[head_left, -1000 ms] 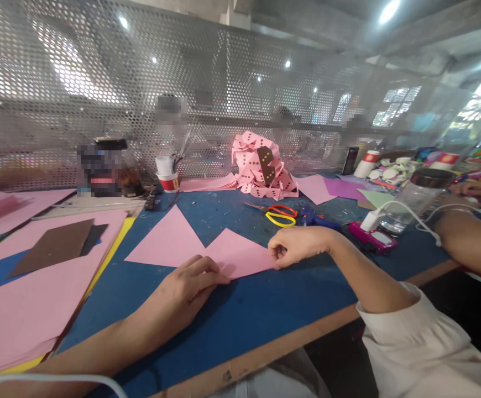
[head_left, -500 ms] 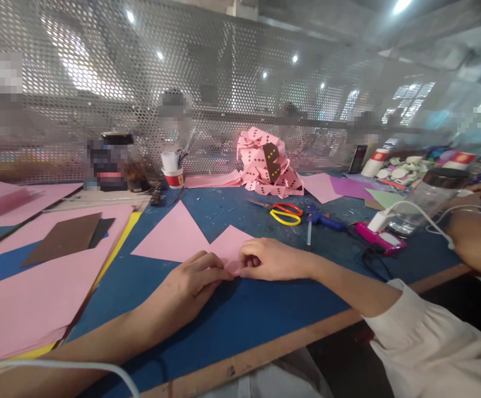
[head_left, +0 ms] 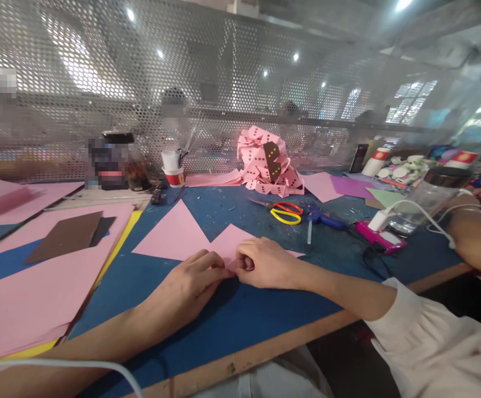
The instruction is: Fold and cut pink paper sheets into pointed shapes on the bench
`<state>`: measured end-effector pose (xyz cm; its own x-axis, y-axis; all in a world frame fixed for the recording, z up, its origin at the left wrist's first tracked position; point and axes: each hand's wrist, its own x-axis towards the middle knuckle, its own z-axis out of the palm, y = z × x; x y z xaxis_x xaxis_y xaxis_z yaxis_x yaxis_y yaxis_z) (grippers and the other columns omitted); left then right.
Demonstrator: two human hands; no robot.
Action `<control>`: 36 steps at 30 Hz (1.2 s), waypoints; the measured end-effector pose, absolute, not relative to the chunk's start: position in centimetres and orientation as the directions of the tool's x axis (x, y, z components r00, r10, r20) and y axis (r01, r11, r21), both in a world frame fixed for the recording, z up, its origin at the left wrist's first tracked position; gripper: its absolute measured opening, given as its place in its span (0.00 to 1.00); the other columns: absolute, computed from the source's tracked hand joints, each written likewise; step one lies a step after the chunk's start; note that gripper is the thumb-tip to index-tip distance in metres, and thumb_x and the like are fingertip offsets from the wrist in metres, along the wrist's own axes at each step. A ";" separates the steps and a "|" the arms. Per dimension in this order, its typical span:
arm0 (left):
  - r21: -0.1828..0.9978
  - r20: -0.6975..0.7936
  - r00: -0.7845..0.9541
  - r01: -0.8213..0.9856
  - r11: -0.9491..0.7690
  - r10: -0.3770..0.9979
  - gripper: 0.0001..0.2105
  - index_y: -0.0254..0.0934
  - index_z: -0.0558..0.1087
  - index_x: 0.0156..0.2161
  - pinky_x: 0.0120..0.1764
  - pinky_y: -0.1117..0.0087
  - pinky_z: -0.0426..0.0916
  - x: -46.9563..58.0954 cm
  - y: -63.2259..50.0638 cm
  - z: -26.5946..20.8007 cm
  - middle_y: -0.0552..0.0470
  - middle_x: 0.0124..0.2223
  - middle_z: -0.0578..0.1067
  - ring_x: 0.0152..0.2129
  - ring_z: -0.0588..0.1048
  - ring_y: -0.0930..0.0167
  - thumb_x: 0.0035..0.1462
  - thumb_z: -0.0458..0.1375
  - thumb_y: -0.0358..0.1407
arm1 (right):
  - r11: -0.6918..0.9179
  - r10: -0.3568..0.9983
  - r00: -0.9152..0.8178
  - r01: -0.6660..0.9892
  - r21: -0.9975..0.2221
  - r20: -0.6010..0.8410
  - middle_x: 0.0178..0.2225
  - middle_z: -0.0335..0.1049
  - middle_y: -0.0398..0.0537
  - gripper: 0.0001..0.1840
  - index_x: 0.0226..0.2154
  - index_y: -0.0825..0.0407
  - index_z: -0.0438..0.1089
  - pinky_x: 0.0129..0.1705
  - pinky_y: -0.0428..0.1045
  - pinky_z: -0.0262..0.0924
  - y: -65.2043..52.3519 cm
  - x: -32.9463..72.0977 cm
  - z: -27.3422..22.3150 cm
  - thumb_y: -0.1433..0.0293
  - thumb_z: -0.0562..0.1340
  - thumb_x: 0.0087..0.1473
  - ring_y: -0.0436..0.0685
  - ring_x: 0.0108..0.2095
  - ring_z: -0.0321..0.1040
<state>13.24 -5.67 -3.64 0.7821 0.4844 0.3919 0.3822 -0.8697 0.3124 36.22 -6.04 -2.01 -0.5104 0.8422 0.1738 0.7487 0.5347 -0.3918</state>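
A sheet of pink paper (head_left: 228, 240) lies on the blue tabletop under both hands, its peak pointing away from me. My left hand (head_left: 199, 279) has its fingers closed on the sheet's near edge. My right hand (head_left: 267, 264) is curled, thumb and forefinger pinching that same edge close beside the left fingertips. The right hand covers much of the sheet; a pink tip shows beyond the wrist. To the left spreads a pink triangle of paper (head_left: 174, 235); whether it is joined to the held sheet I cannot tell.
Scissors (head_left: 286, 213) and a blue glue gun (head_left: 325, 218) lie beyond my right hand. A spotted pink paper model (head_left: 261, 160) stands by the mesh screen. Pink sheets (head_left: 25, 298) are stacked left. A clear jar (head_left: 423, 202) and another person's arm (head_left: 479, 232) are right.
My right hand has shifted slightly left and toward me along the paper's edge, and the pink tip beyond its wrist has come into view. My left hand has stayed almost still.
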 end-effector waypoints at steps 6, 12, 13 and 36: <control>0.295 0.379 0.789 0.392 -0.871 0.483 0.14 0.40 0.75 0.51 0.43 0.68 0.69 13.3 -5.6 -3.6 0.47 0.44 0.73 0.41 0.72 0.68 0.69 0.48 0.28 | 0.526 0.845 -0.516 0.754 -0.394 0.141 0.29 0.71 0.41 0.06 0.27 0.51 0.66 0.33 0.47 0.48 -6.0 36.3 -1.7 0.68 0.65 0.48 0.51 0.31 0.63; 0.293 0.374 0.797 0.383 -0.876 0.474 0.15 0.39 0.74 0.51 0.45 0.67 0.69 13.2 -5.7 -3.5 0.47 0.46 0.73 0.42 0.71 0.67 0.69 0.47 0.28 | 0.529 0.842 -0.528 0.765 -0.368 0.113 0.29 0.71 0.42 0.05 0.27 0.51 0.66 0.32 0.47 0.48 -6.0 36.4 -1.2 0.68 0.63 0.50 0.52 0.31 0.63; 0.295 0.374 0.797 0.382 -0.876 0.474 0.15 0.39 0.74 0.51 0.45 0.67 0.69 13.2 -5.7 -3.5 0.47 0.46 0.73 0.42 0.71 0.67 0.69 0.47 0.28 | 0.534 0.839 -0.534 0.765 -0.360 0.108 0.29 0.71 0.42 0.05 0.28 0.51 0.66 0.32 0.47 0.48 -6.1 36.4 -1.1 0.68 0.63 0.50 0.52 0.32 0.64; 0.300 0.358 0.793 0.403 -0.865 0.493 0.14 0.40 0.74 0.51 0.44 0.65 0.69 13.1 -5.5 -3.9 0.46 0.45 0.73 0.42 0.71 0.67 0.69 0.48 0.28 | 0.496 0.859 -0.511 0.810 -0.313 0.038 0.28 0.72 0.39 0.02 0.27 0.50 0.67 0.30 0.47 0.46 -6.4 37.6 0.1 0.69 0.61 0.48 0.50 0.27 0.63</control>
